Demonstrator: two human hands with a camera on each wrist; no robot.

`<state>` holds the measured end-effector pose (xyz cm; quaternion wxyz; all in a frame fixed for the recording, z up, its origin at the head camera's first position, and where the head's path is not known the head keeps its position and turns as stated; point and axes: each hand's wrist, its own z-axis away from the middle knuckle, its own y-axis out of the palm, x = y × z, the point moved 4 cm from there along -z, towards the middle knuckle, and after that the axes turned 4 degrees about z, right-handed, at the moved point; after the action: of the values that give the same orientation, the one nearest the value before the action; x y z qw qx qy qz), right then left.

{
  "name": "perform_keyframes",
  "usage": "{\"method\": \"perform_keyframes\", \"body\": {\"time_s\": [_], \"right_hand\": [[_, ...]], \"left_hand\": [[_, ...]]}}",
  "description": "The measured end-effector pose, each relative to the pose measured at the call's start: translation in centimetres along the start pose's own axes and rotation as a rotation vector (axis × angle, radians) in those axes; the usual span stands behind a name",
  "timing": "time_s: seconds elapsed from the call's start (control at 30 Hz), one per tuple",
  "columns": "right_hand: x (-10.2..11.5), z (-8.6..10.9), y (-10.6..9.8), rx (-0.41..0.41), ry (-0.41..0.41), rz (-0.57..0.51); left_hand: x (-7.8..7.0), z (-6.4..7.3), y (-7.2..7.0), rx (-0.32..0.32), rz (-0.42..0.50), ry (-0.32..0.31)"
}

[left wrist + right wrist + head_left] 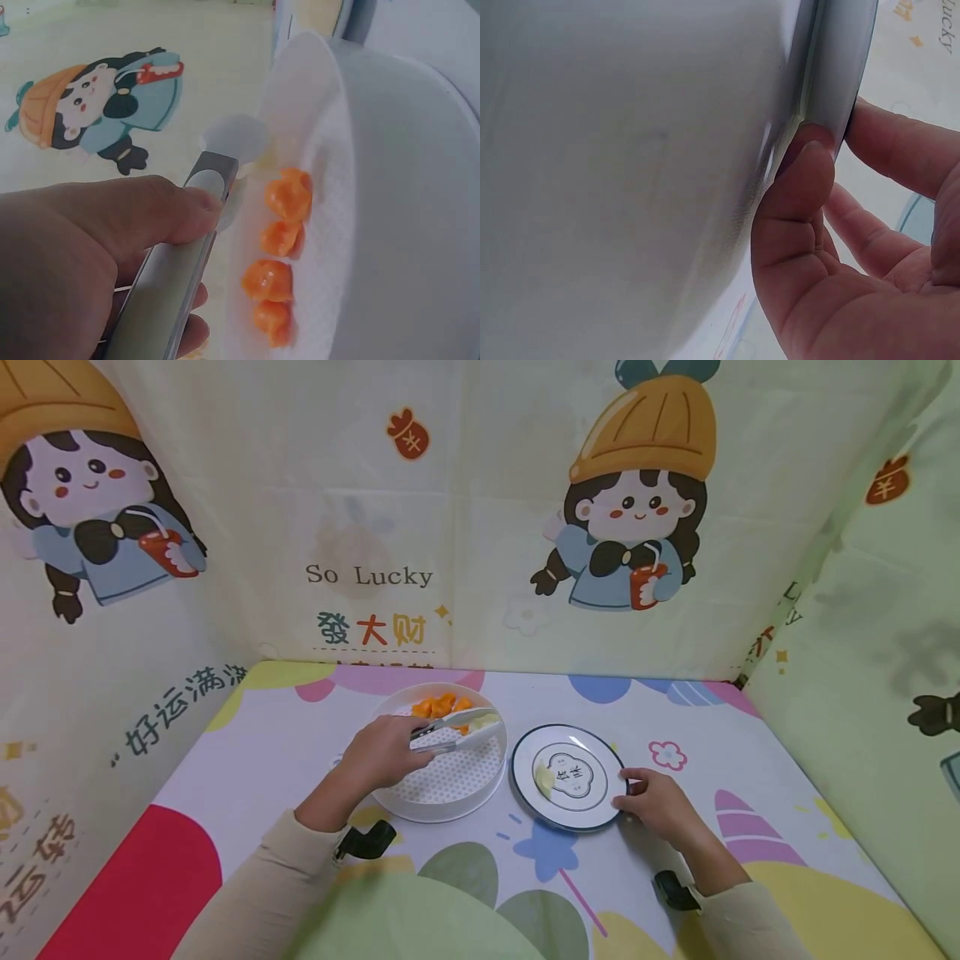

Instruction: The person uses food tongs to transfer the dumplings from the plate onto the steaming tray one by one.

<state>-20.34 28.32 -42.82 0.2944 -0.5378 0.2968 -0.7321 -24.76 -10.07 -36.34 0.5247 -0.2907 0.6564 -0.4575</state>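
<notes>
My left hand (386, 750) holds a pair of tongs (472, 739) with pale, rounded tips over the white steamer basket (435, 789). Between the tips is a pale yellow dumpling-shaped piece (483, 722); whether it touches the basket I cannot tell. Several orange dumpling-shaped pieces (289, 196) lie along the far part of the perforated basket floor. On the right, my right hand (660, 806) pinches the rim of a white plate (592, 810) with a dark blue edge, thumb and fingers on opposite faces. Another pale yellow piece (545, 779) lies on the plate's left part.
Plate and basket stand close together on a table with a colourful printed cover (390, 910). Printed cloth walls (480, 527) rise behind the table and on both sides. A black wrist camera (367, 841) is strapped to my left wrist, another (675, 891) to the right.
</notes>
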Motion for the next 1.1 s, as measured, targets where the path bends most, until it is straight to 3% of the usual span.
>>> {"method": "perform_keyframes", "body": {"time_s": [0.3,0.7,1.1], "right_hand": [[-0.1,0.0,0.0,0.004,-0.003,-0.002],[0.0,0.1,0.0,-0.001,-0.011,0.0],[0.2,0.3,-0.1,0.003,-0.007,-0.006]], "left_hand": [[0.7,-0.4,1.0,0.024,-0.002,-0.012],[0.3,-0.7,1.8,0.038,-0.021,-0.017],[0.3,-0.6,1.4,0.01,-0.017,-0.011]]}}
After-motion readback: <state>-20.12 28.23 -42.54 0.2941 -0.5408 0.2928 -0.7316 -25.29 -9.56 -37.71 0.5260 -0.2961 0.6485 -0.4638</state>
